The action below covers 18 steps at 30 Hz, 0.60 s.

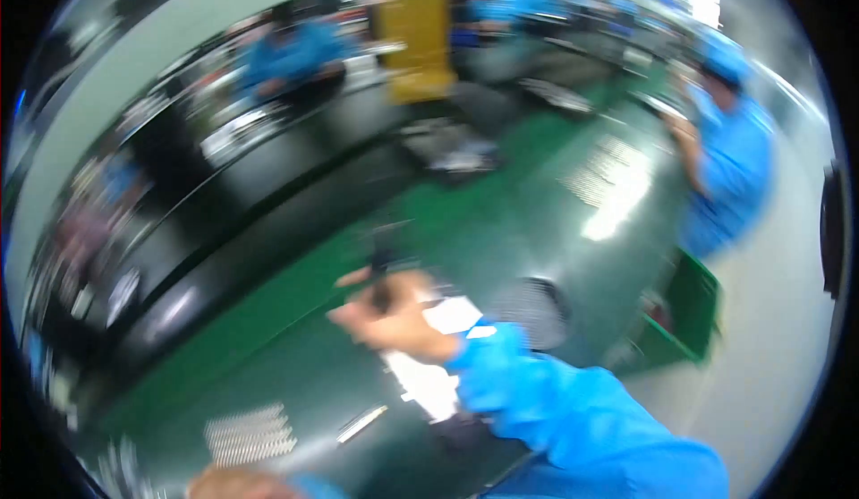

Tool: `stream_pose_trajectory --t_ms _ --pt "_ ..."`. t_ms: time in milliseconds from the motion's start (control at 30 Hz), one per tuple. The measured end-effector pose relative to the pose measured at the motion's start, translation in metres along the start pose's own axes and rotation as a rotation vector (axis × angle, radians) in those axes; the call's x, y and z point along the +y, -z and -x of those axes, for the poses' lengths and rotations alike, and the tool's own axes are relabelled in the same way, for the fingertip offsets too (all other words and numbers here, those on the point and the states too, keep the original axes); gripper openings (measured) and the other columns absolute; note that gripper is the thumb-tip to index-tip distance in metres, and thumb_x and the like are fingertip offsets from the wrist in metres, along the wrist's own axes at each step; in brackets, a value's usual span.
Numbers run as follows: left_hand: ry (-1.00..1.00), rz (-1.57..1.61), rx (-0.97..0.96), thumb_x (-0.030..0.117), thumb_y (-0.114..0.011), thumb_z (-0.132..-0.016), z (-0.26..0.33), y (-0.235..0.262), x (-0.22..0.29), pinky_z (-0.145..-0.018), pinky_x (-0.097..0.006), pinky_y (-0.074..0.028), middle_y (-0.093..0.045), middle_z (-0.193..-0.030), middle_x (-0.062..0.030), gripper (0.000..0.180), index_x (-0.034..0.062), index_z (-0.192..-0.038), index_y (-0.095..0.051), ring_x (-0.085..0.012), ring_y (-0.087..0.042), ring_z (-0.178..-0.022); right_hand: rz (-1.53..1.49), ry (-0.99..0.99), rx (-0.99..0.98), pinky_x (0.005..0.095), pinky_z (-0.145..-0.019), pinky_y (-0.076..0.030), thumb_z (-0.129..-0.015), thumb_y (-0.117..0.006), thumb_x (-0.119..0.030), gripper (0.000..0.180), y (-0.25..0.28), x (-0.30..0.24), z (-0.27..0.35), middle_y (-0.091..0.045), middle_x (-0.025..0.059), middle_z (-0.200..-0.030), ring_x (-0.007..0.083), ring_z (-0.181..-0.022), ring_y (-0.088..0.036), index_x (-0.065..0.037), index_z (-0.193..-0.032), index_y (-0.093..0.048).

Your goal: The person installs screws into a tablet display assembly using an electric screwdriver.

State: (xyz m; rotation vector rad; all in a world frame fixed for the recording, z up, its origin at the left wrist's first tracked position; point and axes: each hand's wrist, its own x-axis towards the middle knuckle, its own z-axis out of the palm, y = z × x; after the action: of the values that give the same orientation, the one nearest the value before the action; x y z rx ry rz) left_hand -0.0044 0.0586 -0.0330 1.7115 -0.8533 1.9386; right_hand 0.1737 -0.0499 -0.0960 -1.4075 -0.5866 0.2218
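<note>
The picture is heavily blurred by motion. My right hand (389, 307), in a blue sleeve, is raised over the green table (501, 230) and is closed around a thin dark tool (383, 262) that sticks up from the fist. White paper sheets (429, 356) lie under and beside that hand. My left hand (237, 483) shows only at the lower edge, near a patch of small silvery parts (250, 434); what it holds cannot be made out. A short metal piece (362, 423) lies between the hands.
A black conveyor belt (259, 204) runs along the left of the table. A person in blue (729, 159) stands at the right, others sit at the back. A green bin (684, 315) sits at the right edge. More silvery parts (608, 172) lie farther off.
</note>
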Motion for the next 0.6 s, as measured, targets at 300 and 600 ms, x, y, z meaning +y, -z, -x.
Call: stream_pose_trajectory --t_ms 300,600 --pt "0.746 0.913 0.236 0.011 -0.052 -0.088 -0.005 -0.049 0.018 -0.108 -0.05 -0.025 -0.059 -0.1 -0.0153 0.014 -0.0015 -0.093 -0.056 -0.0239 -0.056 -0.097 -0.248 0.202 0.02 0.0264 -0.043 -0.037 -0.074 -0.065 -0.006 0.029 0.035 0.021 -0.002 -0.045 0.0038 -0.057 0.0108 -0.045 -0.045 -0.001 -0.091 -0.042" --pt "0.533 0.772 0.132 0.022 -0.05 -0.089 -0.014 -0.04 0.023 -0.073 -0.052 -0.05 -0.057 -0.068 -0.0225 0.036 -0.0095 -0.072 -0.05 -0.032 -0.059 -0.06 -0.222 0.243 0.045 0.0255 -0.04 -0.039 -0.074 -0.065 -0.005 0.034 0.044 -0.001 0.036 -0.045 0.0 -0.057 0.0088 -0.043 -0.049 -0.003 -0.101 -0.045"
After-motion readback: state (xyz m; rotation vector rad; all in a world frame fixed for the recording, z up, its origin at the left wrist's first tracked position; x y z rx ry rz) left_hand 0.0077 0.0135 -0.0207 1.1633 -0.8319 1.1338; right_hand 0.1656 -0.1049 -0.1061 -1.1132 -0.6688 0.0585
